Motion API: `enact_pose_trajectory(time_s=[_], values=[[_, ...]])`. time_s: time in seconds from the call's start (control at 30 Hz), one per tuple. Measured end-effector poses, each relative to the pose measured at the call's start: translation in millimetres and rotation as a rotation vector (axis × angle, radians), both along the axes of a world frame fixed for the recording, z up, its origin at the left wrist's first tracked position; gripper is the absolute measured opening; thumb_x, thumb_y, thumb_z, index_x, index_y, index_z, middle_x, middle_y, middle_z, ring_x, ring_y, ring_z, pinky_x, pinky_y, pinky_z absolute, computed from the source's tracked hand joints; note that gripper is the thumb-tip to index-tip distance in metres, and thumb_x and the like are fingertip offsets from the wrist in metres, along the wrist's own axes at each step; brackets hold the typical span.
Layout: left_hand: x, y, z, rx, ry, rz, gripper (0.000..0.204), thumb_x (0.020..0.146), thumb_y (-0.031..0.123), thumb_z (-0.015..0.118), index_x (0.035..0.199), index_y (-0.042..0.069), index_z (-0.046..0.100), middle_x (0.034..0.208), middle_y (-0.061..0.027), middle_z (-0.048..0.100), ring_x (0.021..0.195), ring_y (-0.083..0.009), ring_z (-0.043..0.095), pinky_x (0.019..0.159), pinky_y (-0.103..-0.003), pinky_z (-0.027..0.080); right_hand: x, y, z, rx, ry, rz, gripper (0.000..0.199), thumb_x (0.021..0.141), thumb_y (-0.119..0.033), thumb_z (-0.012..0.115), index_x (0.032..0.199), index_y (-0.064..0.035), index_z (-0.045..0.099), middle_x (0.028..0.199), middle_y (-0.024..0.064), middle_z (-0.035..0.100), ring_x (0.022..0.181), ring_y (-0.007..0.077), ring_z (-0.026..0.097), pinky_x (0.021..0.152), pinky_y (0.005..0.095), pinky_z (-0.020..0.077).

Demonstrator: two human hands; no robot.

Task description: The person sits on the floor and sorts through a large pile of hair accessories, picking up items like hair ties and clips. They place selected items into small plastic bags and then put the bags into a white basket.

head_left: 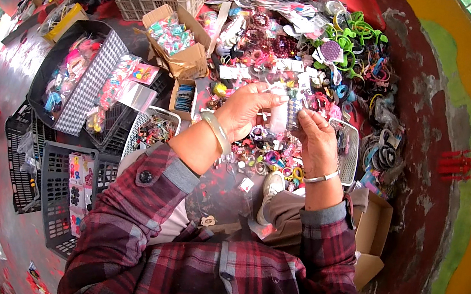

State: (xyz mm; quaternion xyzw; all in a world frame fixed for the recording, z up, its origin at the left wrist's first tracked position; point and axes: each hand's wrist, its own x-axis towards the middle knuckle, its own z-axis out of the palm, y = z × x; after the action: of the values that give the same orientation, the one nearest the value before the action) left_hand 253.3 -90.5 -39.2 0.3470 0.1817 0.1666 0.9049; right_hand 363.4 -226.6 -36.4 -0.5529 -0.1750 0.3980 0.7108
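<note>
Both hands are raised over a heap of hair accessories (285,47). My left hand (240,111), with a pale bangle at the wrist, pinches a small clear plastic packet (279,117) between thumb and fingers. My right hand (318,145), wearing a silver bangle, has its thumb and fingertips closed at the packet's other side. Whitish-pink stuff shows in one part of the packet and something dark blue in another; the exact kind is too small to make out. Beneath the hands lie hair ties and colourful rings (273,159).
Close by the left forearm stands a white basket (175,122) of small pieces; another white basket (350,168) stands right. Farther left are a cardboard box (195,57) of packets, a houndstooth box (88,84) and a black crate (54,204). Green headbands (358,34) lie far right.
</note>
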Motion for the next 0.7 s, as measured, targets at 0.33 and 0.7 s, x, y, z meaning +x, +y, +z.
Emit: enact_pose_trajectory(time_s=[0.33,0.7], values=[[-2,6,0,-0.055,-0.06,0.071,0.023,0.081,0.006,0.059,0.102,-0.004,0.055,0.091,-0.0102,0.061,0.085,-0.0186,0.059,0.08,-0.031,0.048,-7,2,7,-0.031,0.038,0.107,0.014,0.082,-0.011,0.06,0.093,-0.0019,0.061,0.076,0.002,0.062,0.065,0.0094,0.058,0.059,0.0196,0.0432],[-26,44,29,0.248,-0.003,-0.153,0.031,0.084,0.023,0.057,0.1,-0.004,0.058,0.094,-0.0137,0.064,0.086,-0.0186,0.063,0.079,-0.029,0.05,16,-14,18,-0.095,-0.163,0.294,0.008,0.076,-0.007,0.064,0.08,-0.0004,0.063,0.069,0.0032,0.062,0.063,0.0103,0.055,0.061,0.0229,0.0417]])
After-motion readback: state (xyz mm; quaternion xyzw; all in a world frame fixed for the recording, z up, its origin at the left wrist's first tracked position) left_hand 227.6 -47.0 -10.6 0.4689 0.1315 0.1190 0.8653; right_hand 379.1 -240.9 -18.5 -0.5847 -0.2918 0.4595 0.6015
